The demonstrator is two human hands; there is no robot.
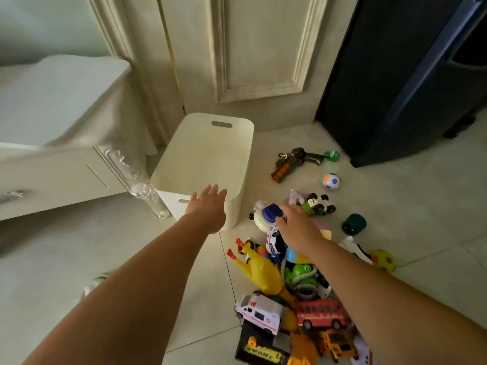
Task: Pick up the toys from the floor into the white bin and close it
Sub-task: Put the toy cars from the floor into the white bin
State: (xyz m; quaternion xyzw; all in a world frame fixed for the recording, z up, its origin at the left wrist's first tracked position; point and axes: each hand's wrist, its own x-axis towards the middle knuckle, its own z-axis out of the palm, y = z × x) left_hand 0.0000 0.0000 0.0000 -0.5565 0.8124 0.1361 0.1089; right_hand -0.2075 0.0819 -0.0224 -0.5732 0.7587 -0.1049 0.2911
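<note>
The toys lie heaped on the floor to the right of the white bin, which stands open and looks empty, its near wall just beside the pile. At the top of the heap is a white figure with a blue cap. The right hand lies over it, touching the blue part, but the fingers curl away out of sight, so I cannot tell whether they grasp it or only rest there. The left hand reaches to the bin's near rim with fingers straight and released, holding nothing.

The figure sits among a yellow rubber chicken and a green toy, so lifting it carelessly could drag or topple neighbours and spread the pile. The bin looks light. A push from the left hand might slide it toward the white cabinet or tip it. The spotted ball lies apart and would likely roll off if nudged, perhaps under the dark unit. The toy gun is long and could jut above the rim, hindering closing. No lid shows anywhere in view.
</note>
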